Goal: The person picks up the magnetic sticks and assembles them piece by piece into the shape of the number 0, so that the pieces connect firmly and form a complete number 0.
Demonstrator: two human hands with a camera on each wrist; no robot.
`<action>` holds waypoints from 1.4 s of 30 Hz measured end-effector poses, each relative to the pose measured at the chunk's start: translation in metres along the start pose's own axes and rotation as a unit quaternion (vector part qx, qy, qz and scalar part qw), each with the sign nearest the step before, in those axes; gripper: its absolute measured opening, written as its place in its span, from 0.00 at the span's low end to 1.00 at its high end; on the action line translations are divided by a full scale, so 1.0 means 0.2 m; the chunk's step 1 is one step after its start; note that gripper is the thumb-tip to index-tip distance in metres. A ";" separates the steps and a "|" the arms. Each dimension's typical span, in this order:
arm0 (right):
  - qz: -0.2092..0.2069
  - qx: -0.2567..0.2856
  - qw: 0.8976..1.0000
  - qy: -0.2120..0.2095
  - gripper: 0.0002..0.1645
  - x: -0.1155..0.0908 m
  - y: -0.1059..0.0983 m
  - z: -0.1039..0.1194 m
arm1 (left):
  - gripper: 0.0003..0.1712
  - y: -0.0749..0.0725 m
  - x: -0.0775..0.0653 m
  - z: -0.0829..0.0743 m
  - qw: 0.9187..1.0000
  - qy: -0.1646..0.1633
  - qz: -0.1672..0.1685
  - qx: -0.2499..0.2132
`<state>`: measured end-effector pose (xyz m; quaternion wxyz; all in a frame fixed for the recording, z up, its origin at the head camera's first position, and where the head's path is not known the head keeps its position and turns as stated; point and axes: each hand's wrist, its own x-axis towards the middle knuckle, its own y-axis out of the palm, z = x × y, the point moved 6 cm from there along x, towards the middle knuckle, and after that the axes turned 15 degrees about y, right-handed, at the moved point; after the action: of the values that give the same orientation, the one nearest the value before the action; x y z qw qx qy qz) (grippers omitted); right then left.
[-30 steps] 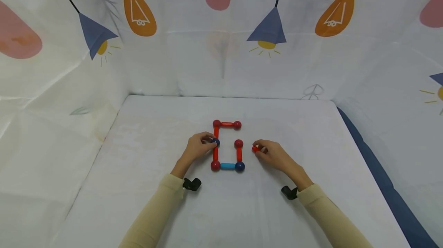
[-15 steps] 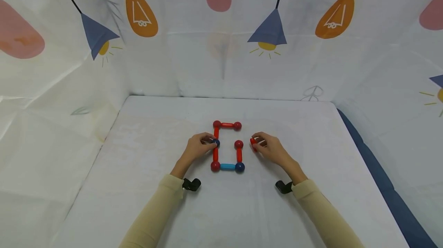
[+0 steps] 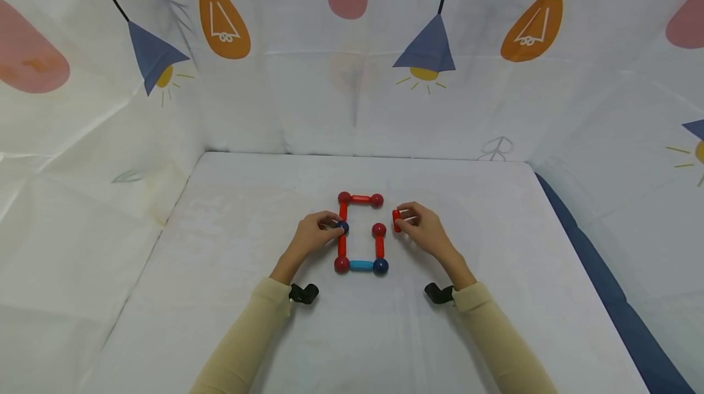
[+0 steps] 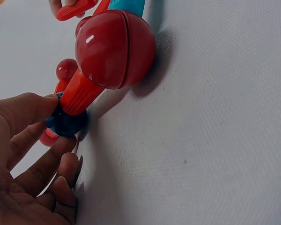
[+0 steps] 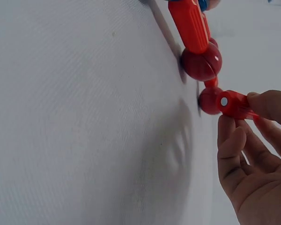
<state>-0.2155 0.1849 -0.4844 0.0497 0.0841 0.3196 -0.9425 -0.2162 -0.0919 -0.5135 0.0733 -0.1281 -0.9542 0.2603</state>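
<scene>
Red, dark blue and light blue magnetic rods and balls form an open figure on the table. My left hand (image 3: 317,233) pinches the dark blue ball (image 4: 68,119) midway up its left side between thumb and fingers. A short red magnetic rod (image 3: 396,221) is pinched in my right hand (image 3: 426,228), nearly upright in the head view, just right of the gap between the upper right red ball (image 3: 376,200) and the lower red ball (image 3: 379,230). In the right wrist view, a pale round tip shows on the end of the red rod (image 5: 234,104).
A light blue rod (image 3: 361,266) joins the lower left red ball (image 3: 341,265) to a dark blue corner ball (image 3: 381,266). The white table (image 3: 264,180) meets a printed cloth backdrop (image 3: 308,101) along its far edge.
My right hand has moved up and left towards the figure, and the red rod in it has turned from pointing sideways to nearly upright. My left hand stays on the blue ball.
</scene>
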 end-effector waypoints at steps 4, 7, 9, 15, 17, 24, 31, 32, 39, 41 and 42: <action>-0.002 0.015 1.000 0.000 0.22 0.00 0.02 0.01 | 0.17 0.00 0.00 0.00 1.000 0.002 0.002 0.002; -0.006 0.021 1.000 0.005 0.22 0.01 0.03 0.01 | 0.17 -0.01 -0.01 0.00 1.000 0.002 0.002 0.005; -0.012 0.024 1.000 0.009 0.21 0.02 0.04 0.01 | 0.18 -0.01 -0.01 0.00 1.000 0.004 0.001 0.007; -0.021 0.039 0.999 0.013 0.19 0.04 0.06 0.00 | 0.18 -0.01 0.00 0.00 1.000 0.010 0.002 0.007; -0.019 0.047 0.999 0.015 0.19 0.04 0.06 -0.01 | 0.18 -0.01 0.00 0.00 1.000 0.009 0.001 0.006; -0.014 0.068 0.997 0.015 0.20 0.05 0.07 -0.02 | 0.18 0.00 0.00 0.01 1.000 0.010 -0.001 0.007; -0.009 0.085 0.996 0.016 0.21 0.06 0.07 -0.02 | 0.18 0.00 0.00 0.00 1.000 0.014 -0.004 0.008; -0.009 0.089 0.996 0.013 0.21 0.06 0.07 -0.01 | 0.18 0.00 0.00 0.00 1.000 0.014 -0.004 0.007; -0.007 0.103 0.994 0.027 0.21 0.07 0.07 -0.03 | 0.17 0.00 0.00 0.01 1.000 0.009 -0.004 0.004; -0.009 0.106 0.994 0.032 0.21 0.08 0.07 -0.03 | 0.18 0.00 0.00 0.01 1.000 0.008 -0.004 0.003; -0.010 0.106 0.994 0.033 0.21 0.08 0.07 -0.03 | 0.17 0.00 0.00 0.01 1.000 0.007 -0.005 0.002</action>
<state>-0.2286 0.1774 -0.5009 0.0202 0.1169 0.2199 -0.9683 -0.2166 -0.0925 -0.5155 0.0813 -0.1252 -0.9536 0.2614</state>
